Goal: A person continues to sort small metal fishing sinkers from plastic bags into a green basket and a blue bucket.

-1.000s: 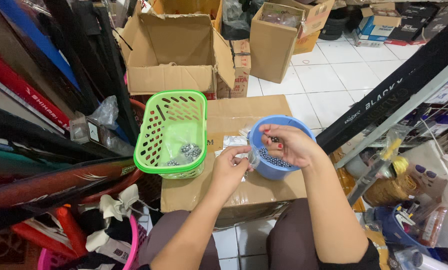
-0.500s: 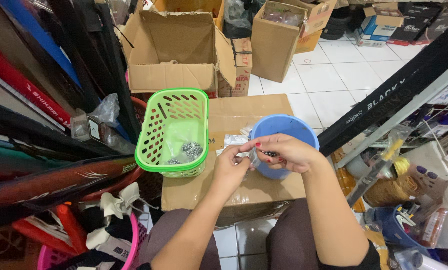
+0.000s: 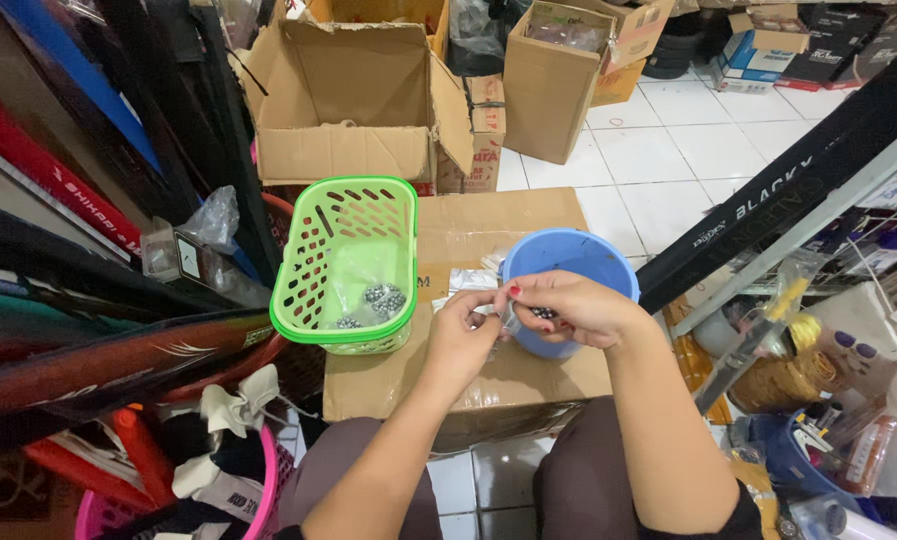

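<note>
Clear plastic bag (image 3: 509,318) sat pinched between left hand (image 3: 461,338) and right hand (image 3: 569,305), just over the blue bowl (image 3: 569,262).

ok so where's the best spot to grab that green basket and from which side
Probably the green basket's near rim, taken from above on the person's side: it sits upright and open-topped on the cardboard box, its slotted flared wall gives fingers purchase, and long dark cases crowd its left side.

The basket (image 3: 347,262) is bright green with slotted walls. The bucket (image 3: 569,262) is light blue. The boxes (image 3: 354,95) are plain brown. The floor tiles (image 3: 669,160) are white.
</note>
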